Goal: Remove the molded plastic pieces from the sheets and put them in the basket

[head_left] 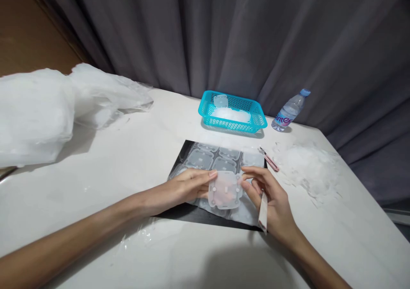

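Note:
My left hand (195, 182) pinches a translucent, roughly square plastic piece (225, 190) at its left edge, thumb on top. The piece has rounded tabs and small white knobs, and it is held above a black board (188, 214). My right hand (267, 191) is curled at the piece's right edge, with thumb and index fingertips touching or very close to it. A pale, flat, narrow tool (263, 211) is tucked in that hand and points down; its kind is unclear. Under both hands, several similar translucent pieces (200, 158) lie in rows on the board.
A turquoise basket (232, 126) at the back holds white translucent pieces. Right of it stands a water bottle (286, 113). A pink-handled cutter (270, 159) lies beside a heap of clear plastic scraps (309, 169). Large white plastic bags (35, 114) lie at left.

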Motion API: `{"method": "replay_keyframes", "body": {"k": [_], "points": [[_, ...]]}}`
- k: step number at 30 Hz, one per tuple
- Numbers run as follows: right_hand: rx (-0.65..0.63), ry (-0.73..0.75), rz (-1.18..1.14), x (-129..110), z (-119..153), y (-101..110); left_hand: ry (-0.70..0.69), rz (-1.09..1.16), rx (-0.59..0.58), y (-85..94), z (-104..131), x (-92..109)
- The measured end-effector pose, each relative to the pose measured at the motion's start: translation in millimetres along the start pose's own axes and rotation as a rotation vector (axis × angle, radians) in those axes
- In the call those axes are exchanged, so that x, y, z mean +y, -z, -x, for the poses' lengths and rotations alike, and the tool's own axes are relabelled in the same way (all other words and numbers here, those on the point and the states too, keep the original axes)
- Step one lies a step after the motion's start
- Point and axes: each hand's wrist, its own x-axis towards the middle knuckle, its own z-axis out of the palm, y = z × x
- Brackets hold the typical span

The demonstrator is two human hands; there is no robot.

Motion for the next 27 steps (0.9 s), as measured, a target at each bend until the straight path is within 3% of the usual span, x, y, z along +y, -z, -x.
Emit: {"method": "replay_keyframes", "body": {"k": [14,27], "points": [[-0.073,-0.091,-0.039,-3.2,-1.8,0.7,0.001,0.110,0.026,-3.0,-1.5,-0.1],[-0.080,-0.102,-0.039,-4.6,-2.8,1.8,0.001,0.055,0.030,-1.8,-2.5,-2.2]]}}
